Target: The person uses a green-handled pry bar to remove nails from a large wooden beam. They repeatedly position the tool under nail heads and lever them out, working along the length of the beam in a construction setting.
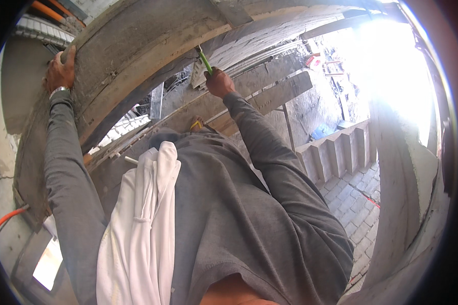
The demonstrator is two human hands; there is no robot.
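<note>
Grey paving (348, 203) spreads at four o'clock. Near twelve, the green tool (205, 61) sits in my right hand (220, 82), fingers curled round it. At ten, my left hand (60, 72) rests on the board (137, 51); whether those fingers pinch, I cannot tell. White cloth (142, 218) hangs at eight.

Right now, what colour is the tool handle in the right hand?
The tool handle is bright green; the head view shows it best.

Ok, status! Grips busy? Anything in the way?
Left grip on broad beam. Right grip around green-handled tool. White cloth over shirt, clear of both.
</note>
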